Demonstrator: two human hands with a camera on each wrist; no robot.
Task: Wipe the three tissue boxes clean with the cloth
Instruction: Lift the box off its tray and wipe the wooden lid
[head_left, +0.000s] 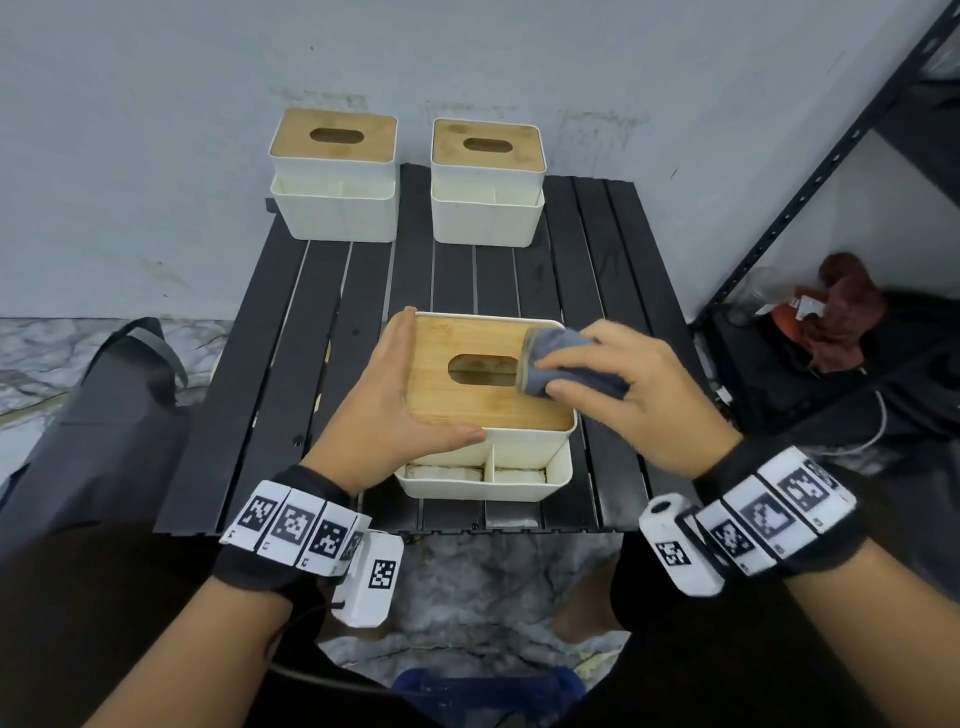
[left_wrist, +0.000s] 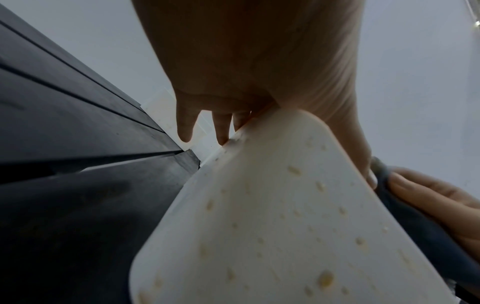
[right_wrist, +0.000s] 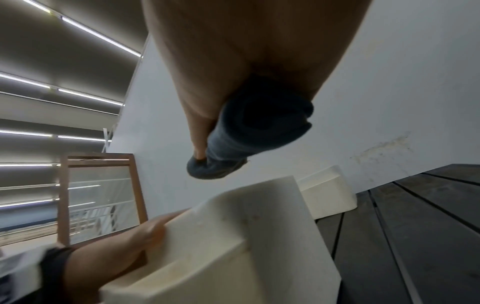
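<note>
Stains dot the near tissue box (left_wrist: 272, 226) wall beside the flat left hand (left_wrist: 246, 61); overhead, the right hand (head_left: 639, 384) grips the cloth (head_left: 556, 358).

Left hand (head_left: 387, 405) steadying near tissue box (head_left: 485, 410), right hand (head_left: 631, 395) gripping cloth (head_left: 558, 366) on lid

black slatted table (head_left: 322, 332), three white tissue boxes on it, two at back (head_left: 333, 176) (head_left: 487, 183), one near front (head_left: 488, 410)
</note>
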